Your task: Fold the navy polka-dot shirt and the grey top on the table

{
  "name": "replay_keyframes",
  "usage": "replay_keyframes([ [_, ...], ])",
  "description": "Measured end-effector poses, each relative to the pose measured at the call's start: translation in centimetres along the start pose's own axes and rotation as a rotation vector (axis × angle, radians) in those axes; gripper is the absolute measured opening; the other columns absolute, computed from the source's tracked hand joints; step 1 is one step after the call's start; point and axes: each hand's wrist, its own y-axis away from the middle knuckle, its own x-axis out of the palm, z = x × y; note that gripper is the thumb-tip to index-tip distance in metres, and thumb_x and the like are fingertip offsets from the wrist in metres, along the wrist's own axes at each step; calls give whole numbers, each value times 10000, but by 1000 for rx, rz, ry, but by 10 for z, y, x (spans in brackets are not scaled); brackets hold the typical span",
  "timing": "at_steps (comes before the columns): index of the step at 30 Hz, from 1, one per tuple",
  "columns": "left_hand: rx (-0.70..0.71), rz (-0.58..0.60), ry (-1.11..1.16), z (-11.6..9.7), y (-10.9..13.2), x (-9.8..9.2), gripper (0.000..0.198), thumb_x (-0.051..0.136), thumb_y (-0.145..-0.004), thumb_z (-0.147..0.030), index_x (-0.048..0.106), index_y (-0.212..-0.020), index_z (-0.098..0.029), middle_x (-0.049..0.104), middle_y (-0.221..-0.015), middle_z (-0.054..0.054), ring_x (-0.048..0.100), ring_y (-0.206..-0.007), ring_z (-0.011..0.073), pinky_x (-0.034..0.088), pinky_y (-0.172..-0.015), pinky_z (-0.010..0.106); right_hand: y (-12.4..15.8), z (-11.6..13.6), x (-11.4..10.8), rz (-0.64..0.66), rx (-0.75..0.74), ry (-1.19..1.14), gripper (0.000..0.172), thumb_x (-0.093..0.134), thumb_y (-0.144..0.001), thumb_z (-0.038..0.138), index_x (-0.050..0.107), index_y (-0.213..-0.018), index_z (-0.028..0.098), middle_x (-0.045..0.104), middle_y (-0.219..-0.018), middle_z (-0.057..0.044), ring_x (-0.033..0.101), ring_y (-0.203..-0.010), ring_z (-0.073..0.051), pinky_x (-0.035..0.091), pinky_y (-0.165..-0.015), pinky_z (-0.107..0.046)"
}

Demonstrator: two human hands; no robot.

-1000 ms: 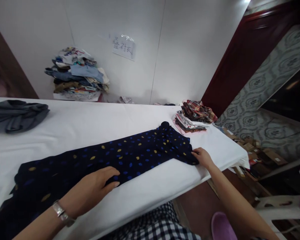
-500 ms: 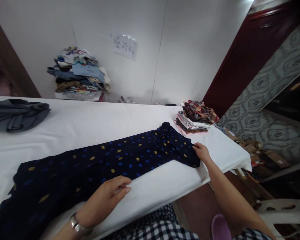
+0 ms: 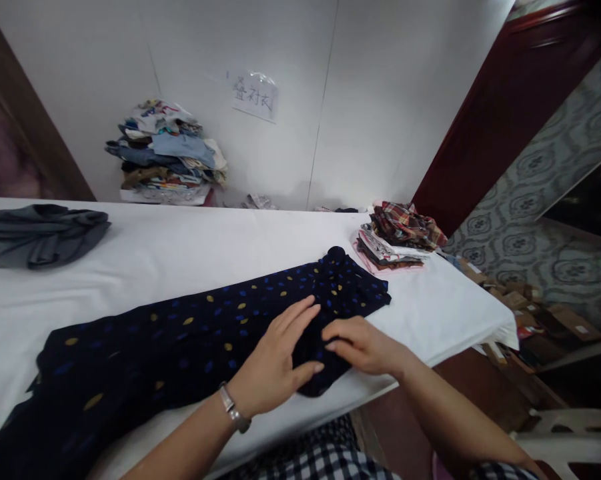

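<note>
A dark navy shirt (image 3: 190, 340) with blue and yellow leaf spots lies lengthwise across the white-covered table, its collar towards the right. My left hand (image 3: 275, 363), wearing a metal watch, rests flat on the shirt near its sleeve end, fingers stretched out and thumb apart. Close by on the right, my right hand (image 3: 363, 345) pinches a fold of the shirt's sleeve between thumb and fingers. Part of the sleeve fabric hangs dark between both hands, near the table's front edge.
A folded pile of shirts (image 3: 400, 233) stands at the table's right end. A grey garment (image 3: 45, 233) lies at the left. Behind the table rises a tall clothes stack (image 3: 173, 153), beside a paper sign (image 3: 254, 97) on the wall. Cardboard boxes (image 3: 570, 320) sit on the right.
My right hand has brought the sleeve inward from the right, folding it towards the body of the shirt. My left hand has moved right and onto the fabric.
</note>
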Motion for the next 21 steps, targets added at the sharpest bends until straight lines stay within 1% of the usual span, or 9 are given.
replay_keyframes([
  [2, 17, 77, 13, -4, -3, 7, 746, 686, -707, -283, 357, -1377, -294, 460, -1388, 63, 413, -1265, 249, 339, -1064, 469, -3, 9, 14, 50, -61, -18, 153, 455, -891, 213, 595, -953, 226, 651, -786, -7, 590, -708, -125, 446, -652, -227],
  [3, -8, 119, 21, -4, -3, 11, 662, 683, -707, -270, 432, -1320, -281, 553, -1286, 56, 492, -1176, 241, 387, -1014, 452, -2, 11, 20, 38, -78, -22, 161, 455, -890, 209, 603, -953, 222, 658, -794, -14, 600, -734, -131, 455, -668, -232],
  [5, -100, 187, 23, -3, -2, 15, 352, 638, -743, -244, 593, -1093, -247, 671, -1017, 24, 591, -947, 208, 453, -878, 399, 1, 11, 26, -11, -95, -44, 173, 473, -887, 215, 615, -986, 211, 673, -842, -35, 612, -787, -141, 471, -708, -246],
  [7, -186, 201, -1, -4, -1, 16, 85, 571, -799, -241, 630, -857, -221, 673, -820, 1, 591, -795, 180, 449, -770, 352, 6, 3, 25, -67, -66, -112, 206, 503, -876, 219, 619, -1046, 207, 681, -924, -52, 617, -853, -149, 480, -765, -266],
  [10, -171, 169, -21, -15, -2, 10, 227, 505, -862, -313, 564, -674, -201, 614, -667, -11, 549, -679, 151, 411, -673, 306, 10, -33, 11, -224, 117, -220, 262, 462, -867, 172, 635, -1057, 221, 683, -1007, -42, 620, -936, -151, 478, -836, -293],
  [13, -6, 161, -35, -39, -5, 1, 325, 480, -882, -352, 464, -599, -194, 545, -587, -13, 497, -603, 130, 389, -639, 289, -1, -89, -10, -377, 344, -162, 363, 384, -803, 89, 673, -985, 215, 688, -1030, -32, 616, -992, -158, 457, -910, -330],
  [15, 110, 161, -66, -55, -7, -4, 334, 461, -894, -340, 424, -596, -195, 521, -567, -14, 473, -580, 124, 384, -641, 289, -17, -125, -24, -370, 464, -40, 423, 360, -772, 64, 677, -1014, 205, 675, -1088, -33, 597, -1050, -159, 419, -974, -336],
  [17, 179, 170, -100, -68, -9, -10, 334, 439, -906, -332, 408, -602, -197, 509, -551, -16, 454, -551, 119, 374, -618, 287, -38, -151, -36, -323, 610, 145, 429, 360, -803, 90, 655, -1089, 211, 648, -1166, -24, 569, -1104, -152, 390, -1005, -312],
  [21, 217, 199, -178, -87, -13, -21, 305, 431, -907, -293, 425, -614, -207, 517, -544, -27, 445, -512, 110, 370, -565, 279, -83, -181, -54, -268, 818, 340, 451, 435, -869, 299, 519, -1291, 163, 535, -1328, -94, 501, -1203, -218, 369, -1014, -325],
])
